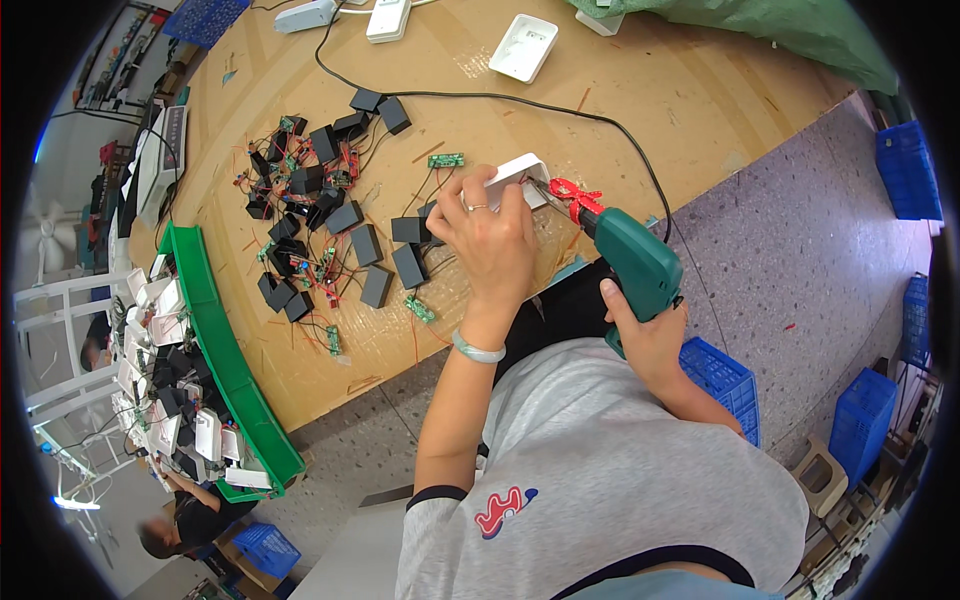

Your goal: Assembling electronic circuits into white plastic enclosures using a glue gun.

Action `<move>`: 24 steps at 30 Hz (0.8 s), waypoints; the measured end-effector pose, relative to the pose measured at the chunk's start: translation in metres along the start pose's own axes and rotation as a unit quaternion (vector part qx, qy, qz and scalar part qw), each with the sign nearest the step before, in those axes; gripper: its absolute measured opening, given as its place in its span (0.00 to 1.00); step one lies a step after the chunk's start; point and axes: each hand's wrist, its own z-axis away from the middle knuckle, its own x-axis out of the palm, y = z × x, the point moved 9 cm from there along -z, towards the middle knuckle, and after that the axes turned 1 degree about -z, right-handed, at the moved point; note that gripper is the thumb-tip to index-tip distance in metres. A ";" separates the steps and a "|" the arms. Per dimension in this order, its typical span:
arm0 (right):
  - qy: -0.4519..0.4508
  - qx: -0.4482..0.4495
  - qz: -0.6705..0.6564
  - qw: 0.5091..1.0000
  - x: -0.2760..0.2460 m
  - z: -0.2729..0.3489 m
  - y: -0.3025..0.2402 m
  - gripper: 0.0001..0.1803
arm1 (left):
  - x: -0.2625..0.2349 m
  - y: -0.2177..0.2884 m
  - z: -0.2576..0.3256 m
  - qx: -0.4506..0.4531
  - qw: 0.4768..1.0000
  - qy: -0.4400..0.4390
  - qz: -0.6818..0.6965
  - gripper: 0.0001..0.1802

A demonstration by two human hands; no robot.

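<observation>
My left hand (490, 240) pinches a small white plastic housing (517, 168) at the table's right edge, fingers closed on its near side. In my right hand (648, 340) is a green pistol-grip electric tool (638, 262), with red wrapping (576, 197) near its metal tip. That tip reaches into or against the housing; exact contact is too small to make out. Just left of my left hand lie black rectangular blocks (408, 266) with thin wires and a green circuit board (446, 160).
A pile of wired black blocks (306, 180) covers the table's left-middle. A black cable (480, 95) crosses the table behind my hands. An open white case (524, 48) lies at the back. A green bin (215, 330) of white housings stands left. Blue crates (722, 385) stand on the floor.
</observation>
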 end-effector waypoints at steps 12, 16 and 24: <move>-0.015 0.074 -0.032 0.997 0.004 0.001 0.004 0.12 | 0.000 0.001 0.000 0.007 1.000 0.009 0.008 0.03; -0.027 0.026 -0.017 0.999 0.004 0.000 0.003 0.13 | -0.001 0.001 -0.001 0.006 1.000 0.010 0.011 0.03; 0.012 0.058 -0.082 0.995 -0.015 0.010 -0.005 0.12 | -0.001 0.001 -0.001 0.001 1.000 0.005 0.015 0.04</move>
